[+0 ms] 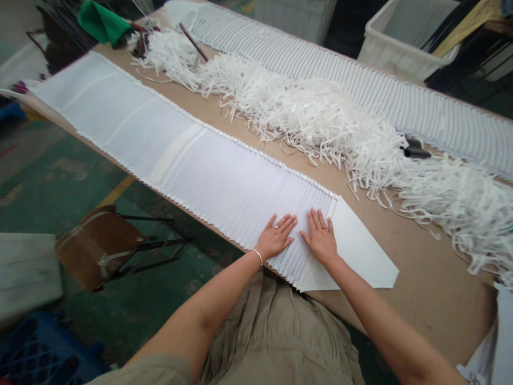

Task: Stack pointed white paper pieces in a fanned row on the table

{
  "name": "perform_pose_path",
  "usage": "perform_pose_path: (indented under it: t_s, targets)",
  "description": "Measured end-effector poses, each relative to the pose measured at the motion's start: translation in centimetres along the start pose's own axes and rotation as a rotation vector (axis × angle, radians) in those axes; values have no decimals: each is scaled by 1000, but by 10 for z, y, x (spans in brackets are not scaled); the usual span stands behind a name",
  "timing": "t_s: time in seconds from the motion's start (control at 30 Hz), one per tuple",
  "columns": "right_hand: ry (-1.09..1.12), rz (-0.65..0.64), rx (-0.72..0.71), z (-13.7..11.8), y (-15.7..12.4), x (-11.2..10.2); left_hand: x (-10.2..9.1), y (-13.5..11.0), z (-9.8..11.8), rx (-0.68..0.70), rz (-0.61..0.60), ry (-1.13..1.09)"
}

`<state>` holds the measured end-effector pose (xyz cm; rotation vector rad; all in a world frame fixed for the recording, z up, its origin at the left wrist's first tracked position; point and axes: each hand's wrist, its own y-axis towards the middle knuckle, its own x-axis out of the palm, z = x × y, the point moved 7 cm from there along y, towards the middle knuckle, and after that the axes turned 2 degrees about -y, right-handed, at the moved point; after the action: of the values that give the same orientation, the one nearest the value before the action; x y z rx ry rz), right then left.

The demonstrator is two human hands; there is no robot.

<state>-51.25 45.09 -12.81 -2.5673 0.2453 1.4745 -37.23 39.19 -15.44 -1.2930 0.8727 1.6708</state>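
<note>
A long row of overlapped white paper sheets runs along the near edge of a brown table. My left hand lies flat on the row's near end, fingers spread, a bracelet on the wrist. My right hand rests flat beside it, also palm down, at the seam where the last sheet fans out to the right. Neither hand grips anything.
A big heap of white paper strips covers the table's middle. A second overlapped row lines the far edge. A dark tool sits in the strips. A white crate stands behind. A brown chair is on the floor at left.
</note>
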Motion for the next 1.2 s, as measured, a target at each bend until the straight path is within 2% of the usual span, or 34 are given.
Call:
perform_pose_path:
  t_s: [0.17, 0.47, 0.6, 0.67, 0.77, 0.9, 1.03, 1.2]
  targets:
    - [-109, -24, -37, 19, -19, -5, -1, 0, -2, -3, -1, -38]
    - [-303, 47, 27, 57, -52, -7, 0, 0, -4, -20, -11, -49]
    - [-332, 60, 44, 62, -62, -16, -2, -1, -3, -18, -23, -40]
    - [-340, 88, 52, 60, -64, -24, -6, 1, 3, -28, -15, -33]
    - [-365, 152, 91, 61, -69, -35, -9, 7, 24, 24, 5, -31]
    - [-421, 102, 66, 72, -80, -26, 0, 15, 52, 132, -15, -52]
    - [-471, 99, 92, 95, -94, -20, 9, 18, 53, 128, -22, -60]
    - [-495, 59, 110, 122, -110, -23, 7, 18, 51, 134, -23, -55]
